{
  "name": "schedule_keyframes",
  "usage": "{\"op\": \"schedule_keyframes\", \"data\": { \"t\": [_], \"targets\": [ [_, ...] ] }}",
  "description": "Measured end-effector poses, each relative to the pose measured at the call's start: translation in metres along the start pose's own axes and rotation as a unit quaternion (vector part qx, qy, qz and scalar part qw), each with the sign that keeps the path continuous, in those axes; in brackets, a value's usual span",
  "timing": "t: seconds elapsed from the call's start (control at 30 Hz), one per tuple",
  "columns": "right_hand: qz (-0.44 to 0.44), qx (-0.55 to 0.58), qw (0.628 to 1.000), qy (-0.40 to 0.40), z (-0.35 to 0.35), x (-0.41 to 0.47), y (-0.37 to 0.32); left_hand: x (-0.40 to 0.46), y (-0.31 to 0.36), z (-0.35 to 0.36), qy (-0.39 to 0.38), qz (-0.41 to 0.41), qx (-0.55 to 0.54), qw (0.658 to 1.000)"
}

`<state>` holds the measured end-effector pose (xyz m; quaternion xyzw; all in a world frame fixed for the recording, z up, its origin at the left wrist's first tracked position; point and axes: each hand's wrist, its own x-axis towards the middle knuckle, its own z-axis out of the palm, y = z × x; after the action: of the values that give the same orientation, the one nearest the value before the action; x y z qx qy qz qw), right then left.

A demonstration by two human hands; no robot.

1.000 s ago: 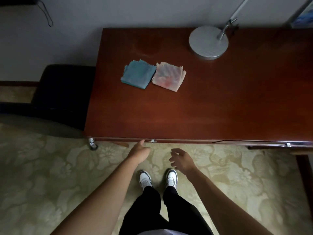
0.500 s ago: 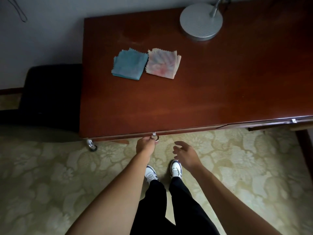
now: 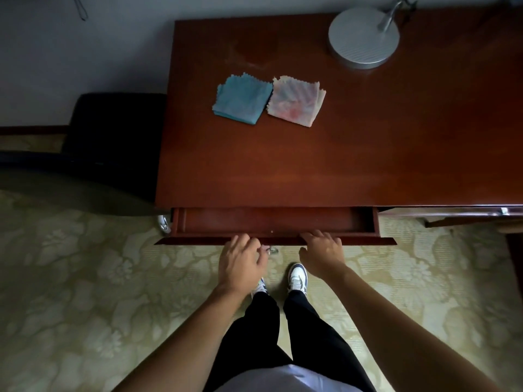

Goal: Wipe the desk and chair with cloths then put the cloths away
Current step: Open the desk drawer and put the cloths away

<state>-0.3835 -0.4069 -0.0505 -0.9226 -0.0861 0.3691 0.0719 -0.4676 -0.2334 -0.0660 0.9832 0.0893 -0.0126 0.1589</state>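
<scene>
A: Change since half a second ago: the drawer [image 3: 271, 222] was closed, now it's pulled partway out from under the tabletop [image 3: 339, 154]. Both hands are up at its front edge.

B: Left hand [image 3: 242, 261]?

A: At the drawer front, fingers curled near the small metal ring pull [image 3: 272, 250]. Whether it actually pinches the ring, cannot tell, the fingers cover most of it.

B: Right hand [image 3: 322, 251]?

A: Fingers curled over the top edge of the drawer front, thumb hanging below it. It grips the front board.

B: Cloths?

A: Both on the tabletop, far-left part, well apart from the hands. Blue cloth [image 3: 242, 103] folded, on the left. Pink-and-white cloth [image 3: 295, 104] folded, just right of it, edges touching or nearly, too tight to call.

B: Anything in the drawer?

A: Only a bare wooden bottom shows in the visible strip.

B: Rest of the scene?

A: Round grey lamp base [image 3: 363, 38] at the far right of the tabletop, stem running out of view. Dark chair [image 3: 113, 131] to the left of the desk, against the wall. Second drawer [image 3: 481, 215] to the right, slightly ajar. Patterned carpet [image 3: 85, 292] below, person's dark trousers and white shoes [image 3: 297, 277] between the arms.
</scene>
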Motion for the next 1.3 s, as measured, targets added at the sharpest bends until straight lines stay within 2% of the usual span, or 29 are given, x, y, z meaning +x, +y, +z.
{"op": "schedule_keyframes", "data": {
  "t": [0.1, 0.17, 0.4, 0.57, 0.7, 0.8, 1.03, 1.13, 1.23, 1.3],
  "targets": [
    [0.005, 0.016, 1.0, 0.012, -0.005, 0.001, 0.0, 0.006, -0.031, -0.005, -0.155, -0.091, 0.071, 0.981],
    [0.014, 0.038, 0.999, 0.024, -0.011, 0.001, 0.0, 0.007, -0.045, -0.005, -0.225, -0.106, 0.078, 0.965],
    [0.033, -0.079, 0.996, 0.015, -0.007, -0.003, -0.001, 0.004, -0.034, -0.023, -0.254, -0.106, 0.068, 0.959],
    [0.039, -0.121, 0.991, -0.048, 0.01, -0.014, -0.004, -0.025, -0.037, -0.023, -0.262, -0.103, 0.087, 0.956],
    [0.025, -0.141, 0.984, -0.103, 0.027, -0.027, -0.005, -0.03, -0.048, -0.021, -0.336, -0.113, 0.045, 0.934],
    [0.025, -0.136, 0.984, -0.114, 0.036, -0.034, -0.007, -0.032, -0.047, -0.019, -0.376, -0.122, 0.027, 0.918],
    [0.026, -0.004, 0.997, -0.079, 0.004, -0.028, -0.029, 0.016, -0.028, -0.029, -0.322, -0.125, -0.085, 0.935],
    [0.019, 0.057, 0.998, -0.029, -0.02, -0.02, -0.04, 0.041, -0.027, -0.04, -0.254, -0.106, -0.109, 0.955],
    [0.04, 0.172, 0.984, 0.025, -0.046, -0.008, -0.05, 0.068, -0.023, -0.058, -0.194, -0.081, -0.124, 0.97],
    [0.059, 0.26, 0.962, 0.063, -0.062, 0.002, -0.054, 0.09, -0.018, -0.07, -0.158, -0.072, -0.132, 0.976]
  ]
}}
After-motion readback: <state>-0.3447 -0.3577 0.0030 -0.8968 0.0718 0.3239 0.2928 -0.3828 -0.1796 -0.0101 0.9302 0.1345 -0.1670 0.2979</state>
